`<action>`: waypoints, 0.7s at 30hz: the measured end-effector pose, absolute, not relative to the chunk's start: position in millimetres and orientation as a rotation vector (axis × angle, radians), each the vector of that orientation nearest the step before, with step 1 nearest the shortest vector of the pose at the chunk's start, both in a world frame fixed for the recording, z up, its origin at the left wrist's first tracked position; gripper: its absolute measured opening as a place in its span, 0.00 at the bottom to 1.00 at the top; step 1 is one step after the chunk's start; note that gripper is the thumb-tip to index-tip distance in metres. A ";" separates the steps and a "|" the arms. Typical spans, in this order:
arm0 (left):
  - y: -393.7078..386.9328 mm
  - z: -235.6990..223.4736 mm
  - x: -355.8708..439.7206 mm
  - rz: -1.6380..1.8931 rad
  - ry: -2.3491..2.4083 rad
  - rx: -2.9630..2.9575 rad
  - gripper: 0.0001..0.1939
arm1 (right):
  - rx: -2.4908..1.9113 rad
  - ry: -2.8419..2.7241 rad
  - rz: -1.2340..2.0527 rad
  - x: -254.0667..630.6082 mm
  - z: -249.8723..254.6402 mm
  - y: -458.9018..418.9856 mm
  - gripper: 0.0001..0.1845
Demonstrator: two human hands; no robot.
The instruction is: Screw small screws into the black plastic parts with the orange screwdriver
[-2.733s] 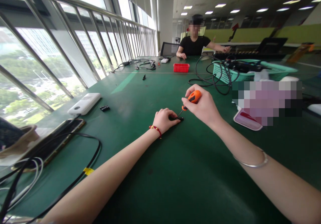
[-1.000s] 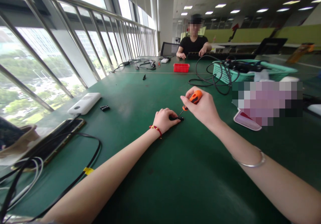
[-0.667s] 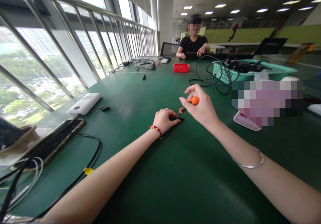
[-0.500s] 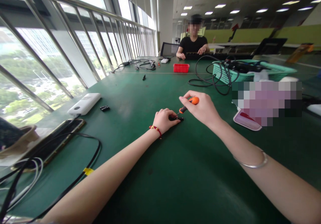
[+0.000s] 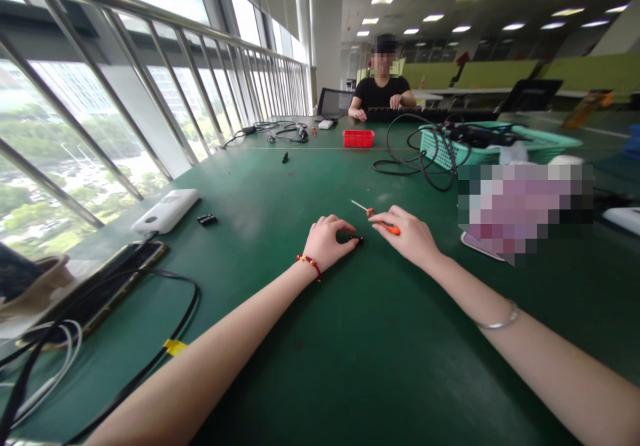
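Observation:
My left hand [image 5: 327, 239] rests on the green table, thumb and fingers curled round a small black part [image 5: 356, 239] whose exact kind I cannot make out. My right hand [image 5: 407, 233] grips a screwdriver [image 5: 389, 227] by its orange and black handle. The screwdriver's thin metal shaft points up and to the left, its tip beyond the black part and apart from it. Another small black piece [image 5: 207, 219] lies to the left, near a white power bank [image 5: 167, 211]. Farther off on the table is one more small black piece [image 5: 285, 157].
A red tray [image 5: 359, 139] stands toward the far side. Cables hang from a teal basket [image 5: 540, 141] at right. On the left lie a phone [image 5: 107, 293] and a black cable [image 5: 193, 306]. Opposite sits a person [image 5: 383, 89] in a black shirt.
The screwdriver has come off the black part, and its tip has swung from pointing down to pointing up-left. My right hand has lowered slightly; my left hand stays at the part.

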State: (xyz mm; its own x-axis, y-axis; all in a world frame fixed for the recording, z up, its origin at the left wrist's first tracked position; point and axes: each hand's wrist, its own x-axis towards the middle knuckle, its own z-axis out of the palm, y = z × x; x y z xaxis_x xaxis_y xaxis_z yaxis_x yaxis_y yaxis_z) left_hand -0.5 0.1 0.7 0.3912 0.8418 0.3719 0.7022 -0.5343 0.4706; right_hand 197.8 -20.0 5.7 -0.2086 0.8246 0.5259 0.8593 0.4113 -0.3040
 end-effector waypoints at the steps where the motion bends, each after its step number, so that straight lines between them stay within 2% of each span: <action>1: 0.1 0.5 -0.5 0.859 1.359 2.415 0.09 | -1.453 -2.084 -0.054 195.6 1.5 -20.4 0.12; 8: 0.1 1.1 -0.3 0.862 1.328 2.438 0.06 | -1.472 -2.199 0.027 184.3 2.7 -25.1 0.14; 13: -0.9 2.7 -0.2 0.858 1.272 2.471 0.06 | -1.450 -2.263 -0.035 182.8 0.9 -25.5 0.09; 21: -1.9 3.7 -0.8 0.901 1.249 2.513 0.06 | -1.417 -2.243 -0.155 181.6 4.8 -29.3 0.09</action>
